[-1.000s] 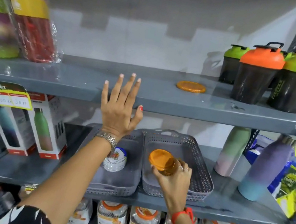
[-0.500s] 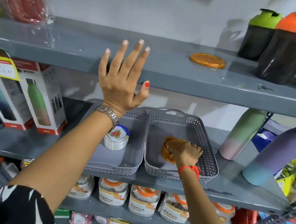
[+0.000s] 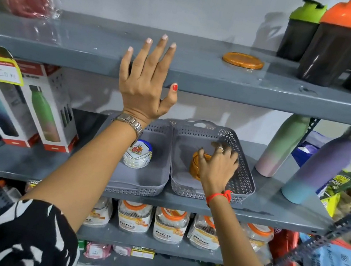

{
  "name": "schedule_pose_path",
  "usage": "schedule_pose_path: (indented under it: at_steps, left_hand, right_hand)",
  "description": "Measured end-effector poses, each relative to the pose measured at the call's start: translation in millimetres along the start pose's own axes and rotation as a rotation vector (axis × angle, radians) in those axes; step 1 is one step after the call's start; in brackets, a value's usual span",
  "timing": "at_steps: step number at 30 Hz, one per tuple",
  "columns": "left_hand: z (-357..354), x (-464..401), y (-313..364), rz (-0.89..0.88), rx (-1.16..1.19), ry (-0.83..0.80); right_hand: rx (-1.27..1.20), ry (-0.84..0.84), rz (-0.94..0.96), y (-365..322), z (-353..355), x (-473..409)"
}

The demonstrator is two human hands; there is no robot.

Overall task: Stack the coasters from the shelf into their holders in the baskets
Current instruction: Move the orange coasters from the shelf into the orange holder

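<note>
Orange coasters (image 3: pixel 197 165) under right hand (image 3: pixel 217 165), in basket (image 3: pixel 243 180)

The left arm rises from the lower left of the frame to the centre, where the left hand (image 3: pixel 147 78) is raised, back toward the camera, fingers (image 3: pixel 163 52) spread and straight. The right arm comes up from the lower right; the right hand (image 3: pixel 216 165), just right of centre, points downward with fingers loosely curled.

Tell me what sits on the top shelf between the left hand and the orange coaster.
Nothing: in the head view the top shelf is bare grey metal from the left hand, fingers spread on its front edge, across to the orange coaster.
</note>
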State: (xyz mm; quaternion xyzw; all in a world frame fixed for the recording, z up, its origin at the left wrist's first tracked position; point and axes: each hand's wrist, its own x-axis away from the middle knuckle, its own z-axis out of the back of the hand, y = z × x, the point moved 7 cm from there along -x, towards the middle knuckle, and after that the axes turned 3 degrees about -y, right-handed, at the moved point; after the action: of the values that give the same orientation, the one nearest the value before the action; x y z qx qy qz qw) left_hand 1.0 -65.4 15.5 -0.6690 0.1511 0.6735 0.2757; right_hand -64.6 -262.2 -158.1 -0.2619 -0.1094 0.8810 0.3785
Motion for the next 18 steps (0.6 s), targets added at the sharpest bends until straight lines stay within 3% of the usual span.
schedule_pose_path:
  at_steps: [3,8,12,15,18]
  left_hand:
    - [0,0,-1,-0.005,0.02,-0.046]
    - [1,-2,0,0.015,0.055,-0.118]
    - [4,0,0,0.031,0.078,-0.171]
    - [6,-1,0,0.038,0.092,-0.214]
    - [8,-1,0,0.046,0.082,-0.246]
  right_hand:
    - [-0.192,0.166,0.079,-13,36,22]
    - [-0.593,0.647,0.278,-29,136,51]
    - [-0.622,0.921,0.436,-49,212,53]
    - [-0.505,0.869,0.465,-74,248,19]
    - [-0.249,0.47,0.291,-95,249,-44]
